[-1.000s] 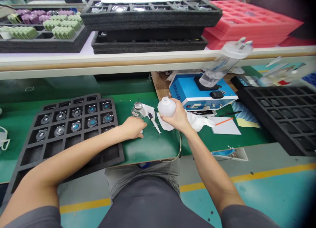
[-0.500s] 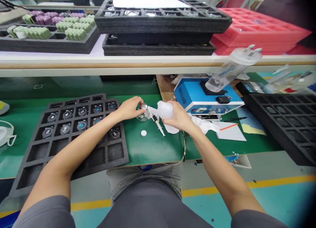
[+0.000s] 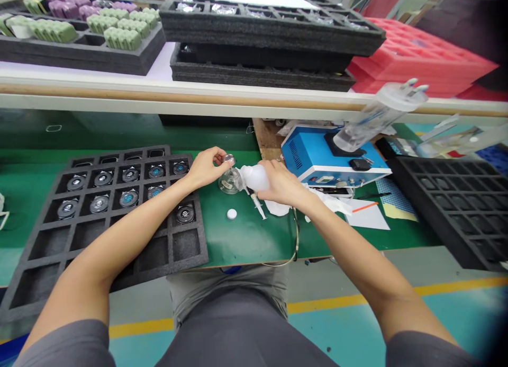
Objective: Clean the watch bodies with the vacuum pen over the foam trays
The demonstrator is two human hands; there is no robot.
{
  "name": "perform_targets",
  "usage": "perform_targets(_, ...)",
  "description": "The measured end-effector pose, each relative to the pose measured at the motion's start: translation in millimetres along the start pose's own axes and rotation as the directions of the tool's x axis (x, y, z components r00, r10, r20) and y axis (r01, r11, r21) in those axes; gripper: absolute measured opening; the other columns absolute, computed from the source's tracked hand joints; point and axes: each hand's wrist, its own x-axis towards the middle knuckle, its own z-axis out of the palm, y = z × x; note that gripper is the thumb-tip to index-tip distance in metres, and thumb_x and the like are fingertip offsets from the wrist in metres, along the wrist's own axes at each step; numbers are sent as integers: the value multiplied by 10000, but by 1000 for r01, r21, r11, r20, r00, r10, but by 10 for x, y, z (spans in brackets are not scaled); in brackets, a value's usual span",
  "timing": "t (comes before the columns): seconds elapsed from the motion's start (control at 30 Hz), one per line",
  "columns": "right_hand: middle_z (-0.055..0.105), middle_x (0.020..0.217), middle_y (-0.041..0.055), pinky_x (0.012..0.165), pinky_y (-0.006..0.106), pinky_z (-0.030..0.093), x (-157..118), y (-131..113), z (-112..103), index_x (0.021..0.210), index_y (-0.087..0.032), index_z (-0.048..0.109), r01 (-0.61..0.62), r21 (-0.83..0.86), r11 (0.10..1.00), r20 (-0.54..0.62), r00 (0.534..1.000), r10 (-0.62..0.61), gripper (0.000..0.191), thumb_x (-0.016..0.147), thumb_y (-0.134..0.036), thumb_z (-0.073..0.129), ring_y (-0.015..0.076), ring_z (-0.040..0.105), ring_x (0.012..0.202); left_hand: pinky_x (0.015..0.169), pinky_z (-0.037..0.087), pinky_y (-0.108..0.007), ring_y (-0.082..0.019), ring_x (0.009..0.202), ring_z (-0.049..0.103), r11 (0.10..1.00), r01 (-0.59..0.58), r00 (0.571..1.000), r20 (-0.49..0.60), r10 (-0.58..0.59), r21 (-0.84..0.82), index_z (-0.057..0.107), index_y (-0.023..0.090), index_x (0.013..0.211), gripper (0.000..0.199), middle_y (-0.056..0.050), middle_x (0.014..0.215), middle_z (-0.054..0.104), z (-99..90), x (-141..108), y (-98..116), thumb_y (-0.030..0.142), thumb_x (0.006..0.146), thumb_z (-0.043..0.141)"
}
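While our L hand [image 3: 208, 167] pinches the lid [image 3: 228, 159] of the glass jar [image 3: 230, 182] just above it, our R hand [image 3: 280, 184] is closed round the white bottle [image 3: 256, 177], tipped w/ its neck toward the jar, on the jar's R side. Can't tell if neck & rim touch, or if any liquid is running; too small to see. The jar itself stands on the green desk [image 3: 254, 242].

Re. tilt: we'd do best to bring the neck right over the jar's opening, tip in small steps, & squeeze softly, as the bottle's soft-looking wall could spurt if pressed hard. L hand should hold the lid back, out of the neck's way, w/o pulling the jar over; it looks light & easy to knock, in our view. Eyes on the level in the jar, & bottle upright asap once there's enough.

Mind what's about: small white cap [image 3: 232, 214] on our side of the jar, syringe [image 3: 257, 207] to the jar's R & nearer us, white cloth [image 3: 278, 208] farther R of it. Foam tray [image 3: 202, 245] w/ round parts is L of the jar, so drips that way = bad. Blue machine [image 3: 304, 152] is R of the jar, beyond the bottle.
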Motion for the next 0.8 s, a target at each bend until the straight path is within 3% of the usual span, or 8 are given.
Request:
perform_targets(0.33,583,1297,208,866,472,536,41,-175,-184,1409,-125,453,-8,-192,981,104,994,28,712,765,-317,689,401,562,1195,739,506,-327,-190,782,663,993,-112,993,-42,113,31,738,175,937,243,-50,894,750,42,-15,-11,387,829,687)
perform_targets(0.8,588,1279,219,794,423,523,90,-233,-211,1380,-120,465,19,-313,949,96,995,12,680,761,-318,665,376,557,1134,748,508,-332,-205,801,680,991,-121,992,-40,123,49,756,176,947,255,-57,913,762,47,-18,-3,391,827,691)
